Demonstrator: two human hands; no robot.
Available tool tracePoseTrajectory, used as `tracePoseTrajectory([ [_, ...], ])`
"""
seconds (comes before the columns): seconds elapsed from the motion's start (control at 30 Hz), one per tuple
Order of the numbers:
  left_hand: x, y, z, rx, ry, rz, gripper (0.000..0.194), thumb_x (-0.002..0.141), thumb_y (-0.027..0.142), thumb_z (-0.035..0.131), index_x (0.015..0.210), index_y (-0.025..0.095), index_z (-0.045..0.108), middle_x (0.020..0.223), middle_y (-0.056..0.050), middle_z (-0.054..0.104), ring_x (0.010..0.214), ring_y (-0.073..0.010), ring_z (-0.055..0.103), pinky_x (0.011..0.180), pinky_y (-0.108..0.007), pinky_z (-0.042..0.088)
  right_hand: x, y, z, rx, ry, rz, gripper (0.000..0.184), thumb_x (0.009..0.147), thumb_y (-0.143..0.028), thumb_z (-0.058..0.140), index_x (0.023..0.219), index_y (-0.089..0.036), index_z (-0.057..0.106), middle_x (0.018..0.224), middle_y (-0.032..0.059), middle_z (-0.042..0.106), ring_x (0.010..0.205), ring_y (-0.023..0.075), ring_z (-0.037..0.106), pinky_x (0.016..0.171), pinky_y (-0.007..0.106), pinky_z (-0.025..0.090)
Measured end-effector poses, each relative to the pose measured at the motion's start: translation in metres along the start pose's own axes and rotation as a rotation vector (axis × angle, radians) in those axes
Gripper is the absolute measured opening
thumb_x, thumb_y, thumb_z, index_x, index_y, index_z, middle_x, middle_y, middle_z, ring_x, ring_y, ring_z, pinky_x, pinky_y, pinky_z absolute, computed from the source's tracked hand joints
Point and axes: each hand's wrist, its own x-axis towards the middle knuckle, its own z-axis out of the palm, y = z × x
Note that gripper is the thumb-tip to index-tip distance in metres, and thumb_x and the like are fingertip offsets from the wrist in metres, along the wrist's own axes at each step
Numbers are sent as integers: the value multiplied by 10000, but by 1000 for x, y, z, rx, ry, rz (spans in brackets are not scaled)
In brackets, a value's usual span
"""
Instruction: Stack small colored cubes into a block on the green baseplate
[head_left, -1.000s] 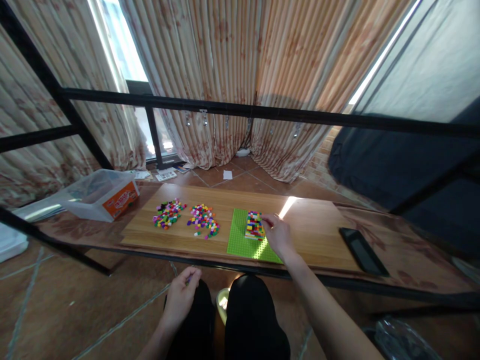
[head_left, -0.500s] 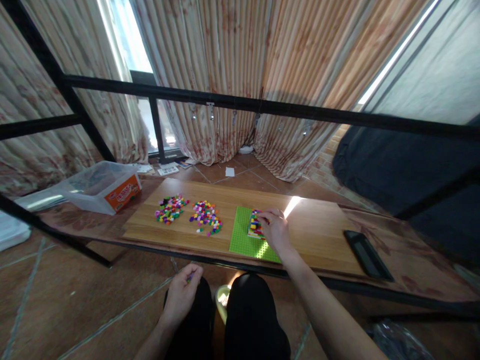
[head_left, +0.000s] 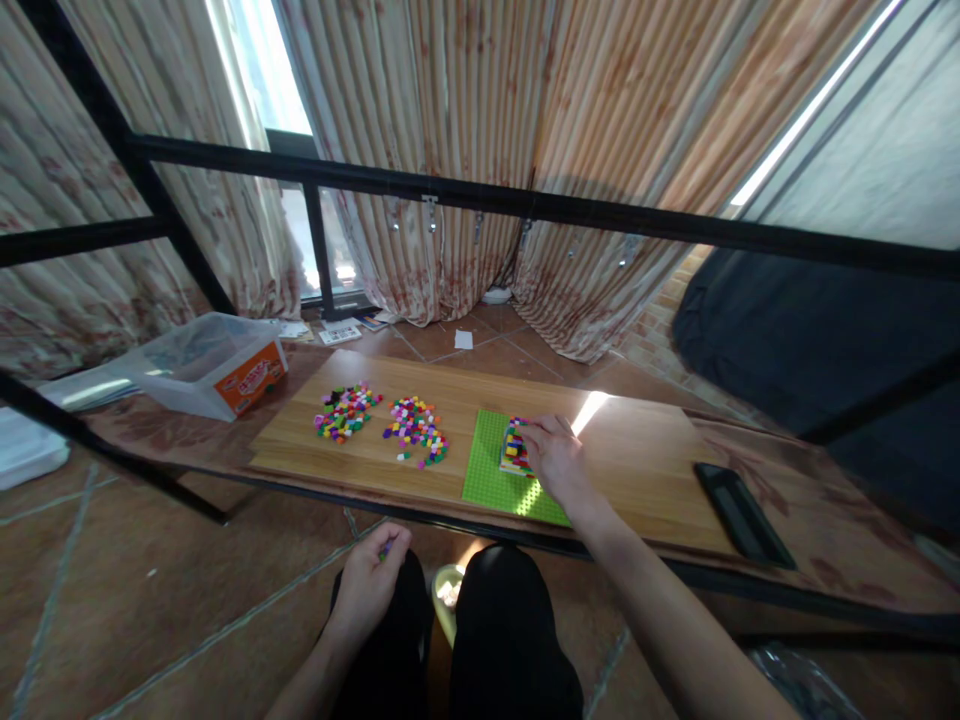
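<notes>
On the green baseplate (head_left: 484, 470) stands a low, multicoloured structure of small building bricks (head_left: 514, 455). My right hand (head_left: 556, 458) is over its right side, fingertips pinched together at its top edge; whatever they hold is too small or hidden to make out. Above my left thigh, my left hand (head_left: 373, 572) is curled closed around small building bricks (head_left: 385, 550), of which purple and green bits show between thumb and fingers. Two piles of loose bricks, one farther left (head_left: 346, 411) and one nearer the plate (head_left: 417, 430), lie on the wooden board (head_left: 300, 440).
A clear plastic box (head_left: 214, 365) with an orange label stands at the left end of the bench. At the right lies a black tray (head_left: 742, 515). A black metal bar (head_left: 480, 200) crosses behind the board. Below, a yellowish bowl (head_left: 442, 610) sits between my knees.
The whole view has shifted slightly. My right hand stays at the brick structure with its fingers pinched, and my left hand remains closed above my thigh.
</notes>
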Motion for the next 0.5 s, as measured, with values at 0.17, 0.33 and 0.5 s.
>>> tracePoseTrajectory([
  [0.17, 1, -4, 2, -60, 0, -12, 290, 796, 451, 562, 717, 175, 609, 583, 22, 508, 602, -144, 477, 587, -239, 366, 1, 3, 1, -19, -39, -39, 252, 905, -168, 498, 939, -243, 735, 935, 71, 652, 928, 222, 544, 812, 322, 489],
  [0.33, 2, -2, 2, -272, 40, -112, 278, 748, 428, 593, 653, 169, 564, 517, 55, 412, 461, -83, 346, 462, -201, 266, -4, 6, 5, -20, -53, -78, 325, 914, -143, 412, 1018, -214, 711, 974, 95, 650, 933, 225, 571, 840, 342, 504],
  [0.5, 26, 7, -26, -315, 196, -162, 260, 782, 407, 501, 780, 162, 589, 508, 77, 378, 396, -61, 259, 425, -194, 226, -12, 19, 13, -51, -79, -160, 344, 894, -156, 401, 1096, -177, 678, 1000, 117, 629, 924, 243, 588, 835, 378, 523],
])
